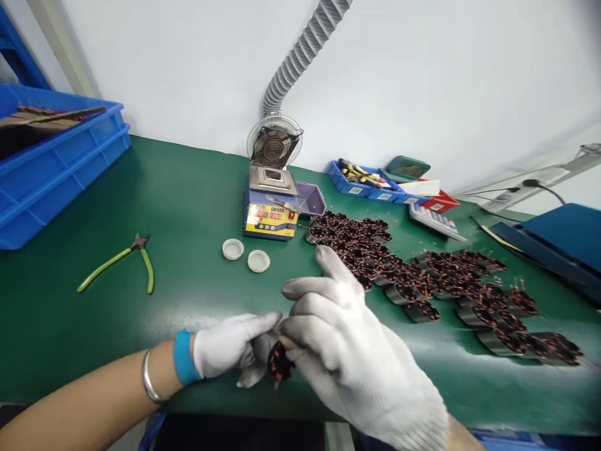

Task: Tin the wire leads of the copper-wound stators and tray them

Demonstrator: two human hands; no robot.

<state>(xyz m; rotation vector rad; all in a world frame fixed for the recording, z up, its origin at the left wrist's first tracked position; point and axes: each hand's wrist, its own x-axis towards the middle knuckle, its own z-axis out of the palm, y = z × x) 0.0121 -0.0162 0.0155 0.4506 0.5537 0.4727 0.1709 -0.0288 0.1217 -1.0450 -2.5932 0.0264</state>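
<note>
Near the table's front edge, a copper-wound motor stator (280, 363) is held on its side between my two gloved hands. My left hand (244, 346) grips it from the left, its fingers curled around the dark ring and its thumb along the top. My right hand (338, 335) closes its thumb and lower fingers on the stator's upper right rim, while the upper fingers point up and away. The bare thumb tip shows through the glove. Whether a wire end lies in that pinch is hidden.
A solder pot (271, 213) with a fume hose (305, 47) stands at the back, two white caps (233, 249) before it. Green-handled cutters (138, 244) lie left, near a blue crate (70, 163). Several stators (404, 292) crowd the right, with tool bins (361, 188) behind.
</note>
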